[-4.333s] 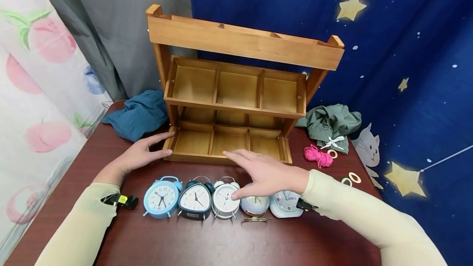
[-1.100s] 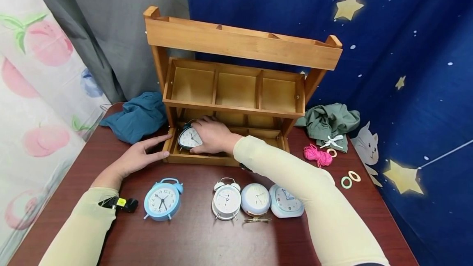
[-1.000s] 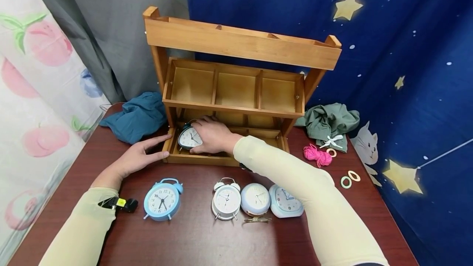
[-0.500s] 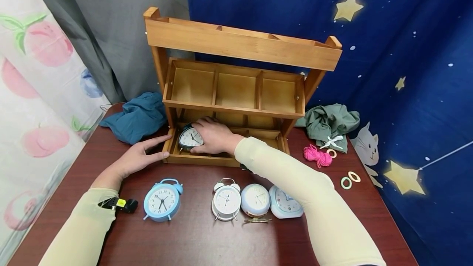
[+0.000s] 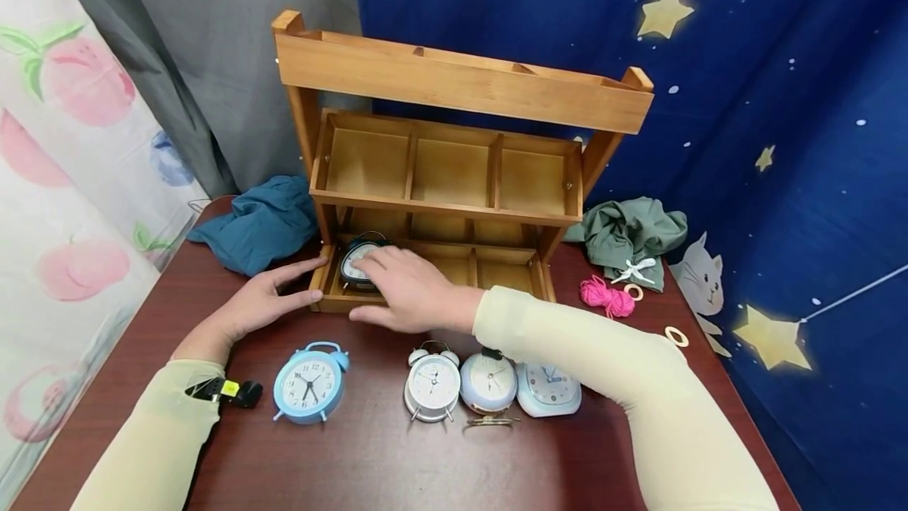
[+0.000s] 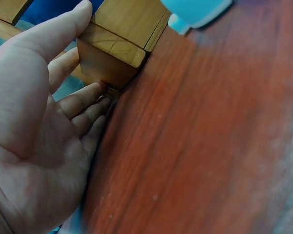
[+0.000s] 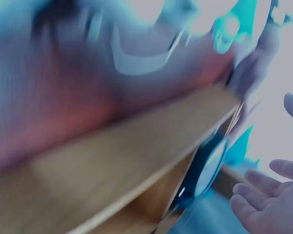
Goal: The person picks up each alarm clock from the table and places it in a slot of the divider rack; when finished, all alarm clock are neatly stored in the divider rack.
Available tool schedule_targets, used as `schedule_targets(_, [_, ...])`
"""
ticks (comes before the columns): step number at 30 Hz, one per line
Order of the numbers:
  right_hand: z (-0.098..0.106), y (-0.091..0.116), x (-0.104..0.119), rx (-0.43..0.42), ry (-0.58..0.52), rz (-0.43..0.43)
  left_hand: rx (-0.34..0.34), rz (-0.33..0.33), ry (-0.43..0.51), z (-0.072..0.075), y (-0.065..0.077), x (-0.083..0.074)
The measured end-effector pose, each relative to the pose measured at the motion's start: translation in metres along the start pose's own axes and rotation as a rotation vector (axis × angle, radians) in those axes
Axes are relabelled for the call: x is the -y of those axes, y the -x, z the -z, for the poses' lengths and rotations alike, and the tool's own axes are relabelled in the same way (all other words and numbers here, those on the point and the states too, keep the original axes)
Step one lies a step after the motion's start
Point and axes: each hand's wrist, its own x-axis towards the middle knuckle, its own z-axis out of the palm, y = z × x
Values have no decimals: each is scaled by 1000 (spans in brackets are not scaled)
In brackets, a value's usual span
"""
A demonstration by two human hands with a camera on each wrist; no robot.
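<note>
A dark rounded-triangular alarm clock [image 5: 351, 263] stands in the lower-left compartment of the wooden shelf [image 5: 461, 87]. Just in front of it, my right hand [image 5: 411, 292] spreads its fingers, which overlap part of the clock's face in the head view. The right wrist view is blurred but shows that hand's fingers [image 7: 256, 200] apart from the clock. At the shelf's lower left corner my left hand [image 5: 258, 307] rests with thumb and fingers against the wood. On the table are a light-blue twin-bell clock [image 5: 309, 385], a white twin-bell clock [image 5: 433, 386], a round pale clock [image 5: 488, 385] and a rounded pale-blue clock [image 5: 549, 391].
A teal cloth [image 5: 258, 223] lies left of the shelf, a grey-green cloth [image 5: 627, 235] right of it. Pink yarn [image 5: 606, 296] and wooden rings [image 5: 676, 336] lie on the right side. The upper shelf tier [image 5: 447, 210] overhangs the lower one.
The dark clock went from the table row into the lower-left compartment in my right hand, which has since let go and drawn back toward the front right. My left hand stays at the shelf corner.
</note>
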Motion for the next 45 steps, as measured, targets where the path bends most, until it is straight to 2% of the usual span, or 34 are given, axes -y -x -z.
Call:
schedule_targets(4, [1, 14, 27, 43, -72, 21, -2, -3, 4, 1, -2, -1])
schedule_targets(9, [-4, 21, 54, 168, -173, -11, 0, -15, 2, 1, -4, 0])
schedule_targets(14, [-11, 18, 71, 292, -229, -39, -8, -7, 1, -2, -3, 1])
schedule_targets(20, [-24, 12, 83, 394, -252, -43, -9, -16, 11, -4, 0, 2])
schedule_targets(29, [-36, 1, 98, 434, -170, -88, 3, -26, 16, -2, -2, 2])
schedule_targets(36, [-44, -3, 111, 427, -117, -159, 3, -17, 44, -1, -1, 1])
schedule_targets(45, [-43, -1, 107, 397, -113, -151, 2, -20, 43, -1, -1, 0])
